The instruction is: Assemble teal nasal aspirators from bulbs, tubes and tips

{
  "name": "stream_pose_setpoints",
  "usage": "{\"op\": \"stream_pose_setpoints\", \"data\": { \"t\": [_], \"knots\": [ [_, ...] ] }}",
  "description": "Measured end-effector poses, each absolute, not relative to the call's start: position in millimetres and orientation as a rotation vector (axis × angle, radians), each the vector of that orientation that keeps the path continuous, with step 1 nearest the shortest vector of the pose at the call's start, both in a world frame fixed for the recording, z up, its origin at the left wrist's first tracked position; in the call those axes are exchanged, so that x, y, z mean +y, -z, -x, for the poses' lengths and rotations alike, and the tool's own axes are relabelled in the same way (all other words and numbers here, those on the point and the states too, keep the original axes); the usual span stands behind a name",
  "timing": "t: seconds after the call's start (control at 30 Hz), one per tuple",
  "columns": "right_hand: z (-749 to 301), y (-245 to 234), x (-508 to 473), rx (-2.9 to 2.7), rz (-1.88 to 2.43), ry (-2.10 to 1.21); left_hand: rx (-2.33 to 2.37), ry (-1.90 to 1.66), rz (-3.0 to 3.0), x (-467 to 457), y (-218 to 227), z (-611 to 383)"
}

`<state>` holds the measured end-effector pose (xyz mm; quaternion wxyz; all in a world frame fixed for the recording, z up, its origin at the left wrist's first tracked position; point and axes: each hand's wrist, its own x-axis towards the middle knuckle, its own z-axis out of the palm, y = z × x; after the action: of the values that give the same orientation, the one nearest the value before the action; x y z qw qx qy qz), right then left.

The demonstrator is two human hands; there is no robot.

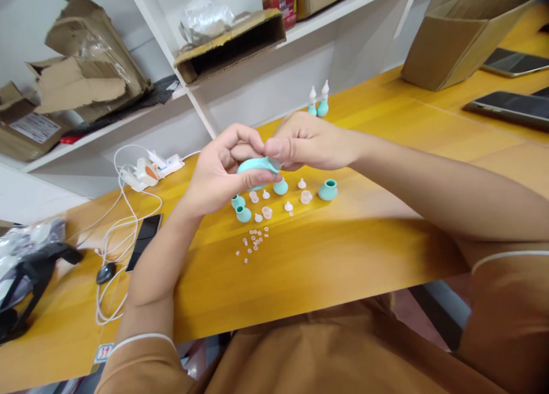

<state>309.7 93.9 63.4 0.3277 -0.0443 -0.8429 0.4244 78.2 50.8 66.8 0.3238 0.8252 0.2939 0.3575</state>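
In my left hand a teal squeeze bulb lies tilted, pressed between thumb and fingers, its mouth turned to the right. My right hand pinches at that mouth, on a small translucent connector piece that my fingers mostly cover. Below the hands, more teal bulbs stand on the table, one to the right and another to the left. Among them are translucent cup-shaped connectors and white pointed nozzle tips. Several tiny clear rings lie scattered nearer to me.
Two bulbs with white tips fitted stand at the back. A cardboard box and phones are on the right. To the left lie white cables, a power strip and a phone. Shelves hold cartons.
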Motion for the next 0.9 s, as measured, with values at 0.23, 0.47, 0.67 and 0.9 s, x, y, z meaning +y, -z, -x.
{"op": "stream_pose_setpoints", "data": {
  "t": [0.23,0.47,0.67,0.9],
  "knots": [
    [-340,-65,137,-2.410,0.706,-0.695,0.789,-0.954,-2.160,98,-42,-88],
    [-352,-24,182,-2.709,1.261,-0.357,1.362,-0.785,-2.337,147,-18,-98],
    [-341,29,216,-2.771,1.267,-0.374,1.410,-0.646,-2.363,156,2,-104],
    [-348,44,224,-2.809,1.144,-0.465,1.366,-0.589,-2.418,145,15,-108]
  ]
}}
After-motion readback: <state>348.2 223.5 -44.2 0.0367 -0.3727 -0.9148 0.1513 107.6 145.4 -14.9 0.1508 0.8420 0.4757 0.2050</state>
